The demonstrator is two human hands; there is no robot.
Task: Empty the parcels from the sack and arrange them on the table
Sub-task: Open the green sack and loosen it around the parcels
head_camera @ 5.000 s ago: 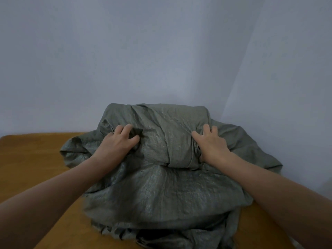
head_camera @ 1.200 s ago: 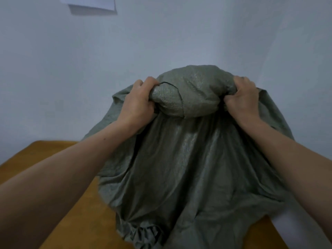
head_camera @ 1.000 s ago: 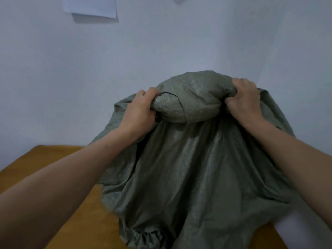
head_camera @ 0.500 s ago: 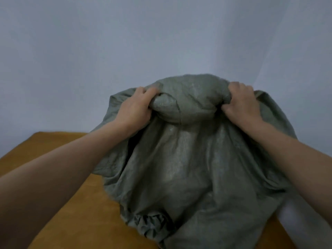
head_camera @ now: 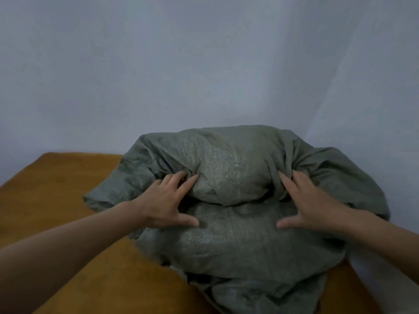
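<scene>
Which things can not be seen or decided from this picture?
Head view, the only one:
- Parcels: none visible; the sack cloth hides whatever is inside.
- Sack mouth: cannot be found among the folds.
- Left hand and right hand: fingertips are sunk in folds, so the grip is unclear.
- Table: near edge cut off by the frame.

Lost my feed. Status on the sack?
Left hand, right hand open, fingers spread on sack. Sack slumped on table. No parcels visible.
</scene>
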